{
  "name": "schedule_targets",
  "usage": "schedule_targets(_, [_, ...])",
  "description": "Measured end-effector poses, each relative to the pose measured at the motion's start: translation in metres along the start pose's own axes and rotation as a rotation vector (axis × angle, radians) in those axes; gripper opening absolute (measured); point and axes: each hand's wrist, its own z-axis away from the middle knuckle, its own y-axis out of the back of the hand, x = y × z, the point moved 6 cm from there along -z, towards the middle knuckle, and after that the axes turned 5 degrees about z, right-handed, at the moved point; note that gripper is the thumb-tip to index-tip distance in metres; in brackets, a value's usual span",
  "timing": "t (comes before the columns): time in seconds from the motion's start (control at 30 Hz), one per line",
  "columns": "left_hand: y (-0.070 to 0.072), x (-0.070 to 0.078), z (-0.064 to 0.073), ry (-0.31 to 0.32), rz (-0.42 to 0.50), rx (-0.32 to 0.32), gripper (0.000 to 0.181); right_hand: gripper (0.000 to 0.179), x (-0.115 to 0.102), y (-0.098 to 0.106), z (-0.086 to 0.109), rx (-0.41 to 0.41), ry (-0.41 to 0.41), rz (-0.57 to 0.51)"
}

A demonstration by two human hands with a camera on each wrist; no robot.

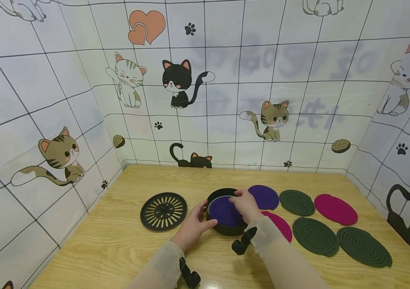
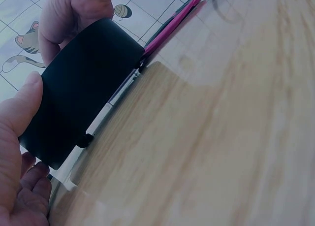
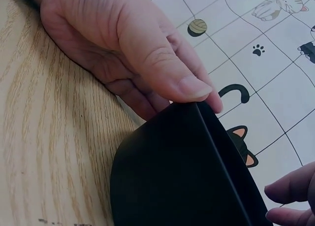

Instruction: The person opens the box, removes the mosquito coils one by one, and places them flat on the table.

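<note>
A round black mosquito coil holder (image 1: 230,230) stands on the table with a purple mosquito coil (image 1: 223,212) lying in it. My left hand (image 1: 194,224) grips the holder's left side, its thumb (image 2: 29,95) at the near rim and its fingers round the outer wall. Over the right part of the holder is my right hand (image 1: 246,204), its fingertips at the purple coil's edge. In the right wrist view two fingertips of the right hand (image 3: 293,196) stand slightly apart near the rim. To the left lies the black slotted lid (image 1: 170,206) with its knob upward.
Several spiral coils lie flat to the right: a purple coil (image 1: 264,197), a magenta coil (image 1: 336,209), another magenta coil (image 1: 280,226) partly behind the right arm, and green ones, including a green coil (image 1: 315,236). Cat-print sheeting (image 1: 223,120) closes off the table's back and sides.
</note>
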Motion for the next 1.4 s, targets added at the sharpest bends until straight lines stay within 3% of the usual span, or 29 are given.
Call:
schedule_targets(0.3, [0.000, 0.002, 0.001, 0.004, 0.006, 0.007, 0.078, 0.044, -0.001, -0.001, 0.000, 0.002, 0.004, -0.017])
schedule_targets(0.53, [0.002, -0.025, -0.014, -0.010, 0.008, 0.017, 0.080, 0.044, 0.000, -0.002, -0.001, 0.010, 0.015, -0.009])
schedule_targets(0.67, [0.003, -0.032, -0.017, -0.016, -0.003, 0.022, 0.081, 0.042, 0.002, -0.002, -0.001, 0.007, 0.005, -0.017])
schedule_targets(1.0, [0.003, -0.024, -0.013, -0.007, 0.009, 0.015, 0.079, 0.046, 0.002, -0.006, -0.002, 0.007, 0.011, -0.064])
schedule_targets(1.4, [0.004, -0.032, -0.016, -0.033, -0.014, 0.010, 0.082, 0.048, 0.003, -0.008, -0.005, 0.022, 0.044, -0.093])
